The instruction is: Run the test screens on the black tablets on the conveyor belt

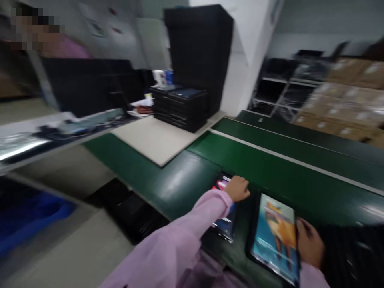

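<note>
My left hand (pixel 238 188) is closed at the upper right edge of a dark-framed tablet (pixel 225 228) with a lit, colourful screen. The sleeve covers the middle of that tablet, and whatever the fingers may hold is hidden. To the right, a second tablet (pixel 274 236) shows an orange, animal-like picture on a teal background. Its right edge is in my right hand (pixel 310 245), with the fingers curled and slightly blurred. Both tablets are at the near side of the green work surface (pixel 180 176).
A beige board (pixel 156 140) bears stacks of black flat items (pixel 180 108). Behind stands a tall black stack (pixel 199 56). Black ribbed material (pixel 354 252) lies at right. A blue bin (pixel 36 224) is low left. Cartons (pixel 345 100) fill the far right. Another person (pixel 72 49) is at upper left.
</note>
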A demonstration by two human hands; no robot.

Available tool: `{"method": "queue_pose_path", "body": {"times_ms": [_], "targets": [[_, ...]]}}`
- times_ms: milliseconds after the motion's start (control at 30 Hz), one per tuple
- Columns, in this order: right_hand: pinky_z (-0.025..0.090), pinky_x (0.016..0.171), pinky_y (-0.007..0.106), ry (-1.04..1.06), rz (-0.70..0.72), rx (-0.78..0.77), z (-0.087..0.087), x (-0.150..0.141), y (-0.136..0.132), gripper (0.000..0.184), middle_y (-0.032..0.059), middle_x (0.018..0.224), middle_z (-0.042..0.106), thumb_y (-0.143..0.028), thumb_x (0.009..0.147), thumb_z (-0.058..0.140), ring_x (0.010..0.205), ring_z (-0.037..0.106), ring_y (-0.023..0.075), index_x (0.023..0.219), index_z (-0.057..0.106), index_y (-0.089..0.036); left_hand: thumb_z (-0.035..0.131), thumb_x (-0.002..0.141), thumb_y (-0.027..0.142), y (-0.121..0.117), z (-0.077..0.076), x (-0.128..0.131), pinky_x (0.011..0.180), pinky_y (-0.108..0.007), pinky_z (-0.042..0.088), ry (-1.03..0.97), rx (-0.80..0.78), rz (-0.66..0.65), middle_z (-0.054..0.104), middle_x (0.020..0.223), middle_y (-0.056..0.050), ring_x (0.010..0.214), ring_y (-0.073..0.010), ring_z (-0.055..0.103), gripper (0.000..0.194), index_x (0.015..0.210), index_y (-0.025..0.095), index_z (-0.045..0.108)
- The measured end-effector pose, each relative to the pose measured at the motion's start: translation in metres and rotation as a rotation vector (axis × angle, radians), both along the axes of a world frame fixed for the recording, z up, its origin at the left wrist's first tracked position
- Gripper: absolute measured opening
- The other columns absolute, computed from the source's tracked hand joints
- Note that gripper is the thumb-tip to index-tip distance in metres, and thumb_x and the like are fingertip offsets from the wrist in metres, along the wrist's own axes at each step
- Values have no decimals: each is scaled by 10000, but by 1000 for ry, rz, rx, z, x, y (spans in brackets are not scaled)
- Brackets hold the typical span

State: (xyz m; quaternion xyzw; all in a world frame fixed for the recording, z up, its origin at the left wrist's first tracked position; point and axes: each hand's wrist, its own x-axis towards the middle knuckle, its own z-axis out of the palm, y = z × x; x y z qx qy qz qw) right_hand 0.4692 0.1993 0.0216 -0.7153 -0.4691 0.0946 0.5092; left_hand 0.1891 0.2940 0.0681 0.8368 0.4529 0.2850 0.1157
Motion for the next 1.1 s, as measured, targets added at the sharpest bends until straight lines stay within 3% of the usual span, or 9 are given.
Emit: {"method": "queue_pose_path", "body": {"times_ms": [67,167,300,467,567,633,700,933,1100], "targets": [[570,852,454,101,-74,-4,7,24,-27,638,183,1019,758,-772,776,647,964,709,318,971,744,-172,617,864,204,6,1,-1,1094,-448,482,-96,-37,-34,753,1136,-147,1135,-285,673,319,1152,124,729],[536,960,497,241,-73,9,14,25,-32,712,191,1072,762,-781,660,639,1058,689,363,970,737,-147,515,927,190,13,9,-15,1115,-384,493,-210,-103,-4,713,1303,-132,1228,-234,654,404,1295,143,673],[527,1032,503,376,0,-17,14,18,-41,678,168,1203,737,-706,672,708,1181,661,362,1092,704,-175,482,924,230,2,12,-83,1149,-478,472,-298,-166,151,646,1390,-200,1288,-289,623,495,1377,77,611],[458,1154,524,406,167,-165,-8,22,-123,840,149,1488,582,-628,691,831,1377,545,370,1380,579,-220,678,856,530,-83,-27,-176,1107,-520,509,-403,-431,209,521,1550,-201,1348,-353,585,803,1539,160,478],[455,1161,524,310,204,-256,-21,19,-168,881,117,1532,546,-623,715,831,1399,522,378,1462,535,-261,730,850,550,-141,-50,-192,1184,-521,449,-411,-548,114,397,1663,-159,1458,-354,490,926,1631,241,342],[476,1134,524,272,179,-291,-23,15,-176,893,113,1517,558,-648,715,819,1371,543,387,1472,538,-267,732,863,542,-156,-58,-186,1235,-533,381,-407,-540,126,372,1680,-144,1505,-353,428,933,1645,255,312],[511,1074,526,264,128,-304,-19,13,-162,916,135,1460,597,-684,698,810,1317,578,398,1462,559,-245,735,856,552,-146,-60,-172,1255,-556,334,-404,-478,197,406,1657,-161,1513,-364,409,924,1628,225,347],[536,1006,473,397,-43,-50,-9,19,-83,750,162,1252,714,-705,702,761,1152,672,338,1217,683,-167,613,878,538,-41,-51,-128,1164,-488,441,-704,-424,381,661,1364,-194,1283,-314,624,700,1425,104,564],[539,967,467,369,-97,-38,-15,23,-87,642,128,1106,757,-696,733,732,1063,697,322,1113,734,-179,580,917,528,-41,-49,-129,1123,-465,475,-741,-422,335,671,1354,-171,1223,-291,650,620,1384,121,609]]}}
